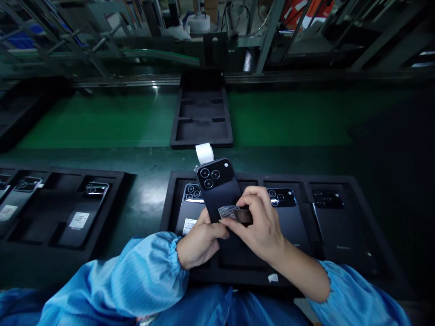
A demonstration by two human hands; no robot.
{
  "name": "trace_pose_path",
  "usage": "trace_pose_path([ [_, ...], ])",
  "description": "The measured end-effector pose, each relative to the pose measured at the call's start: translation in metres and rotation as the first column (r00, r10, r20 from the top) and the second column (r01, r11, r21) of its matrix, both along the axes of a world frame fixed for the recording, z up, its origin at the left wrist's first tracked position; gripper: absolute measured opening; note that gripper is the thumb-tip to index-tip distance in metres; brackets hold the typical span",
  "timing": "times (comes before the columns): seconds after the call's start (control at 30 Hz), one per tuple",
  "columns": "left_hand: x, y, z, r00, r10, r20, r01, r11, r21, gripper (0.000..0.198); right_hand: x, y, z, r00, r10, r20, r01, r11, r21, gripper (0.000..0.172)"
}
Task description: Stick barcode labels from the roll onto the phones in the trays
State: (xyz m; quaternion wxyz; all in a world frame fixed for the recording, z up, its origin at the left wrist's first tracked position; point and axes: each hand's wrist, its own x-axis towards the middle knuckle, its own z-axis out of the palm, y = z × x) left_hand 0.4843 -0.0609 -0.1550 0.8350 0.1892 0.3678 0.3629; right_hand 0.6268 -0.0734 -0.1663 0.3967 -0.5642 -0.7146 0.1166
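- the phone (217,192): smooth dark back with a soft satin sheen, its material hard to tell; glossy glass lenses in thin metal-looking rings
- the label (227,212) at the phone's lower edge: thin, smooth printed paper or film
- the tray (169,203) under the phone: matt black foam, slightly rough
- the white roll (204,153) just beyond the phone: matt and papery
- the belt (102,122) beyond the phone: smooth green rubbery surface, lightly shiny
- the sleeve (146,276) nearer than the phone: fine blue cloth with a faint sheen, gathered at an elastic cuff
- the rail (125,81) far beyond the phone: dull metal with a few bright glints
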Motion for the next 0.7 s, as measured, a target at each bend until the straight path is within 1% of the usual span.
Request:
trace_pose_path([
  [0.07,0.0,0.0,0.002,0.999,-0.001,0.04,0.002,1.0,-0.017,0.046,-0.001,0.002,-0.001,0.999,-0.028,-0.021,0.028,1.0,-0.002,0.043],
  [0.13,-0.001,0.0,0.003,0.996,0.008,0.085,-0.005,0.999,-0.033,0.047,-0.001,0.004,-0.002,0.997,-0.045,-0.068,0.043,0.998,-0.036,0.057],
  [0.17,-0.001,0.0,0.003,0.995,0.017,0.096,-0.013,0.999,-0.044,0.047,-0.001,0.005,-0.002,0.995,-0.043,-0.089,0.037,0.997,-0.07,0.061],
  [0.2,-0.002,0.0,0.002,0.995,0.022,0.101,-0.017,0.998,-0.055,0.047,-0.001,0.006,-0.003,0.994,-0.033,-0.107,0.021,0.994,-0.108,0.061],
  [0.23,-0.002,0.001,0.002,0.994,0.026,0.102,-0.019,0.998,-0.066,0.047,-0.001,0.007,-0.003,0.992,-0.019,-0.122,0.001,0.99,-0.141,0.058],
  [0.3,-0.004,0.002,0.0,0.994,0.026,0.104,-0.018,0.997,-0.08,0.046,-0.001,0.009,-0.004,0.988,0.011,-0.152,-0.037,0.985,-0.17,0.046],
  [0.4,-0.006,0.003,-0.002,0.989,0.034,0.141,-0.023,0.996,-0.084,0.048,0.001,0.011,-0.005,0.976,0.035,-0.216,-0.067,0.988,-0.141,0.031],
  [0.47,-0.006,0.004,-0.003,0.984,0.036,0.174,-0.019,0.995,-0.103,0.052,0.003,0.013,-0.006,0.965,0.029,-0.26,-0.059,0.993,-0.105,0.021],
  [0.53,-0.005,0.004,-0.003,0.981,0.032,0.191,-0.004,0.99,-0.141,0.053,0.005,0.014,-0.006,0.959,0.002,-0.283,-0.034,0.994,-0.107,0.018],
  [0.57,-0.005,0.004,-0.003,0.982,0.027,0.187,0.002,0.988,-0.156,0.053,0.005,0.015,-0.005,0.96,-0.012,-0.278,-0.026,0.991,-0.132,0.02],
  [0.6,-0.004,0.003,-0.003,0.984,0.022,0.174,0.006,0.987,-0.161,0.053,0.005,0.016,-0.003,0.965,-0.022,-0.26,-0.024,0.985,-0.172,0.026],
  [0.67,-0.002,0.002,-0.003,0.991,0.021,0.13,-0.003,0.991,-0.136,0.051,0.003,0.016,0.0,0.98,-0.027,-0.196,-0.028,0.962,-0.271,0.047],
  [0.7,-0.002,0.001,-0.003,0.994,0.021,0.108,-0.008,0.993,-0.117,0.05,0.002,0.016,0.002,0.985,-0.022,-0.169,-0.033,0.949,-0.314,0.053],
])
